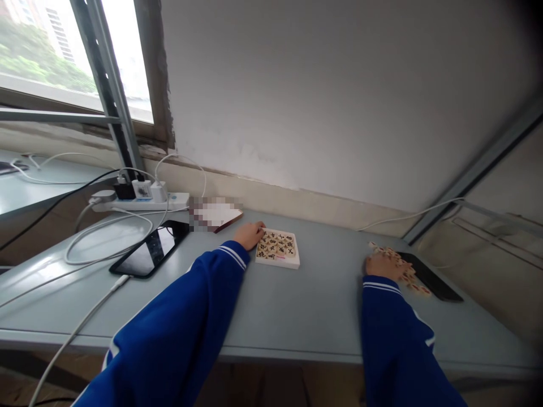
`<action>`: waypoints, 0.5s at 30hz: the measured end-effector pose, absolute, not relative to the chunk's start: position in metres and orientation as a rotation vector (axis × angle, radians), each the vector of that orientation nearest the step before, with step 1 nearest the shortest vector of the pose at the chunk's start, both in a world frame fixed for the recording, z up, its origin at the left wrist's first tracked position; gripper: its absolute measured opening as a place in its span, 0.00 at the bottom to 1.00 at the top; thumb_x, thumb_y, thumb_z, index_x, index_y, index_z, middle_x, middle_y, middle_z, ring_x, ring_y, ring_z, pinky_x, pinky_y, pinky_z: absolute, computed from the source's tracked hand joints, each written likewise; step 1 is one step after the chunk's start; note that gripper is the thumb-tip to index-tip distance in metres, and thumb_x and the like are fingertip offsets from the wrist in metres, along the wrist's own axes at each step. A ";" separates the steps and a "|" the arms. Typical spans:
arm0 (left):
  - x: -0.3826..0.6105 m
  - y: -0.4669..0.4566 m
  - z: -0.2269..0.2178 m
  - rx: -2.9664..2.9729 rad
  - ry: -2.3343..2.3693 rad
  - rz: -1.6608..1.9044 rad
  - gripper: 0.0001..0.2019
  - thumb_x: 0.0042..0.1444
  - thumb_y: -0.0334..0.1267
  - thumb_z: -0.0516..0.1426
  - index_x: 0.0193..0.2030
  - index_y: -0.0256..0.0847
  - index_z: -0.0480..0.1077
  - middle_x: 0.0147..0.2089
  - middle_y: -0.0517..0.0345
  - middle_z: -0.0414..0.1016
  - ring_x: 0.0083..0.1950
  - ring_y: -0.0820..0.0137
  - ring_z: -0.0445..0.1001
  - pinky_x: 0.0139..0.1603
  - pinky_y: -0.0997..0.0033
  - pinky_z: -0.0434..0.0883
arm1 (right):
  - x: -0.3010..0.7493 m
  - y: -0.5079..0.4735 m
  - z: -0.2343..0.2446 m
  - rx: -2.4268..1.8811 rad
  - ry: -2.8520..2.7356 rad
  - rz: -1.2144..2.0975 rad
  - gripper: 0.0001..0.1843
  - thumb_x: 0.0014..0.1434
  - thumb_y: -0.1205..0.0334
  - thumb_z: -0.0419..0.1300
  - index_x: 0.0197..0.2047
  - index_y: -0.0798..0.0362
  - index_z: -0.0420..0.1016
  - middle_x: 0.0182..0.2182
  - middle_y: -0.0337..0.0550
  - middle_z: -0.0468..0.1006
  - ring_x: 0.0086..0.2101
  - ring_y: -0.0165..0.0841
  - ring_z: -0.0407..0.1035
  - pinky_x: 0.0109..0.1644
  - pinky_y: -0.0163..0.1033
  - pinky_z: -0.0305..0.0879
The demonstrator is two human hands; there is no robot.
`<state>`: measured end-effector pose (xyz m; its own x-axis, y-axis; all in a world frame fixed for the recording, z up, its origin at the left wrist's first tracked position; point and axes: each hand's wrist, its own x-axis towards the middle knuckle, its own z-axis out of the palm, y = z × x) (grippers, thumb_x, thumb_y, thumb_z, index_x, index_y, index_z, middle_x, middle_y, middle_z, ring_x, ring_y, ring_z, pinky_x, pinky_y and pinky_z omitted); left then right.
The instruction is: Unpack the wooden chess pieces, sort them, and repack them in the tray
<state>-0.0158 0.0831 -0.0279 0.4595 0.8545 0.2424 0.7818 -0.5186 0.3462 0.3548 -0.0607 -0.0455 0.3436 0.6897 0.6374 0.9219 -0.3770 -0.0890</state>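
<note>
While resting open, gripping nothing, on the far left corner of a square white tray point(278, 264) with the left hand point(249, 235), and lying over loose wooden tiles point(409, 275) with the right hand point(382, 267), fingers' hold impossible to tell: risking a tipped tray from uneven pressing, spilling its packed tiles point(276, 246), or tiles skidding across a black tablet point(432, 277); tray sitting near the far edge of the worktop point(305, 311), showing no long axis, sides roughly following that edge.

white plaster wall point(339, 96) | metal-framed window point(121, 73) | beige wall base point(271, 198) | grey desk point(305, 316)
</note>
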 end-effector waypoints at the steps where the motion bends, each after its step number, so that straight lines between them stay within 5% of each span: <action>1: -0.016 0.083 -0.027 2.519 1.430 0.576 0.15 0.58 0.39 0.42 0.45 0.43 0.67 0.36 0.52 0.73 0.38 0.66 0.70 0.38 0.70 0.64 | 0.351 -0.060 -0.043 -2.246 -1.357 -0.773 0.17 0.53 0.68 0.46 0.30 0.61 0.76 0.32 0.71 0.71 0.43 0.59 0.60 0.43 0.66 0.41; 7: -0.016 0.079 -0.024 2.517 1.422 0.579 0.15 0.58 0.39 0.43 0.45 0.42 0.66 0.37 0.52 0.73 0.39 0.65 0.70 0.40 0.69 0.65 | 0.311 -0.041 -0.019 -2.149 -1.512 -0.399 0.15 0.50 0.50 0.55 0.35 0.49 0.75 0.28 0.47 0.75 0.33 0.42 0.68 0.43 0.52 0.55; 11: -0.017 0.080 -0.025 2.505 1.400 0.589 0.16 0.58 0.40 0.42 0.45 0.42 0.66 0.38 0.52 0.73 0.39 0.65 0.70 0.41 0.69 0.65 | 0.255 -0.030 -0.005 -1.629 -1.642 0.030 0.23 0.48 0.48 0.57 0.44 0.52 0.71 0.37 0.45 0.75 0.36 0.37 0.68 0.46 0.46 0.59; 15: -0.017 0.081 -0.028 2.521 1.388 0.608 0.16 0.58 0.39 0.42 0.46 0.42 0.66 0.39 0.52 0.73 0.40 0.65 0.70 0.41 0.69 0.65 | 0.195 -0.032 0.000 -1.368 -1.926 0.358 0.19 0.48 0.51 0.59 0.43 0.51 0.72 0.39 0.44 0.75 0.40 0.35 0.67 0.49 0.43 0.60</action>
